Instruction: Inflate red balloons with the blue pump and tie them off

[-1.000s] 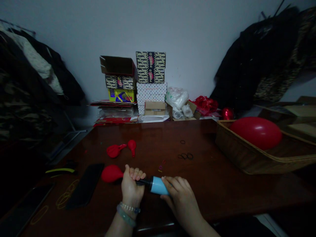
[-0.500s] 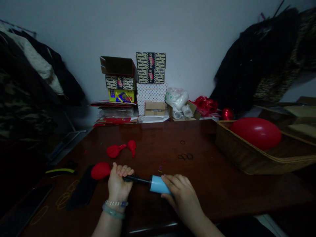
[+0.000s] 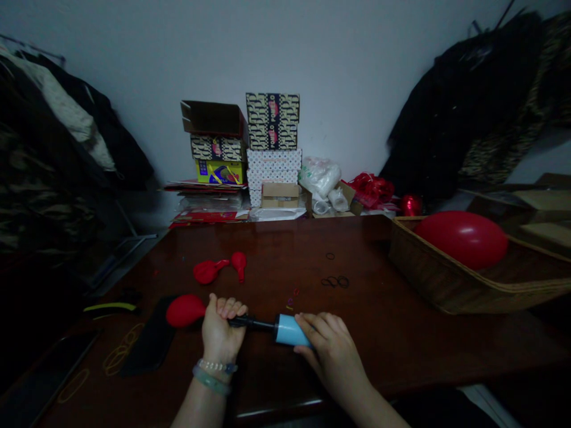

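Note:
My left hand [image 3: 224, 327] is closed around the neck of a small, partly filled red balloon [image 3: 184, 311] and the black end of a balloon pump. The balloon sticks out to the left of my fist, and the join inside my fingers is hidden. My right hand [image 3: 328, 351] grips the light blue barrel of the balloon pump [image 3: 291, 330]; a black shaft links it to my left fist. Beyond my left hand lie two limp red balloons, one on its side [image 3: 209, 271] and one with its neck toward me [image 3: 238, 264].
A woven basket [image 3: 439, 291] at the right holds a large inflated red balloon [image 3: 464, 239]. Black rubber bands [image 3: 335, 282] and tiny coloured bands lie mid-table. Left are a dark phone-like slab [image 3: 149, 345], yellowish rubber bands [image 3: 118, 356] and a yellow-edged tool [image 3: 110, 307]. Stacked boxes [image 3: 273, 122] stand behind.
Both hands have shifted slightly right, carrying the pump and balloon along. The gap between them looks about the same, and the balloon's size has barely changed.

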Motion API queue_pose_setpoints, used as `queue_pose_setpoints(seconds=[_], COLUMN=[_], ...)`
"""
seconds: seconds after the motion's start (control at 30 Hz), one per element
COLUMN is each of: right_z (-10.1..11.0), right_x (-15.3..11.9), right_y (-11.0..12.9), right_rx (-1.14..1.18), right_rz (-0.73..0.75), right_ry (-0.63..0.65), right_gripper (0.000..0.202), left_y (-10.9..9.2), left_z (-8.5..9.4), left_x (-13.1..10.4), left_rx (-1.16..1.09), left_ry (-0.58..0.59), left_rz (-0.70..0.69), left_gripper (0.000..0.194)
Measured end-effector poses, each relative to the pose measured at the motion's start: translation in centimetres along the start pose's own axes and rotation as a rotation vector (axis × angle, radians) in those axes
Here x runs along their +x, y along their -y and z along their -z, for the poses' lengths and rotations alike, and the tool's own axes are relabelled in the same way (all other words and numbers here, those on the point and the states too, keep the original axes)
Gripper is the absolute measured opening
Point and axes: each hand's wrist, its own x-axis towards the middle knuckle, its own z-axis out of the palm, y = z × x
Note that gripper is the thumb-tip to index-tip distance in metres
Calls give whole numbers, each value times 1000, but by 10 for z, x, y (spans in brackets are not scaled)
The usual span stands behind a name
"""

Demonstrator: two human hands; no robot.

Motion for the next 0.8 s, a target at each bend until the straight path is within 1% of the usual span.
queue_pose_setpoints(seconds=[0.2,0.47,0.6,0.8], right_z=[-4,-6,-5,-2], right_x=[-1,-2,-2,1], right_y=[6,11,11,10], right_rx=[-21,-31,-21,-4], right_rz=[-29,-38,-29,-18], right_ry=[16,22,26,46], right_gripper=[48,48,48,49], left_y=[20,34,32,15], left_z=[-3,-8,-8,-8], left_x=[-6,-16,-14,-7], left_rx=[1,18,32,41], left_ry=[-19,-33,-33,-28], left_rz=[24,49,45,22], left_gripper=[41,45,45,42])
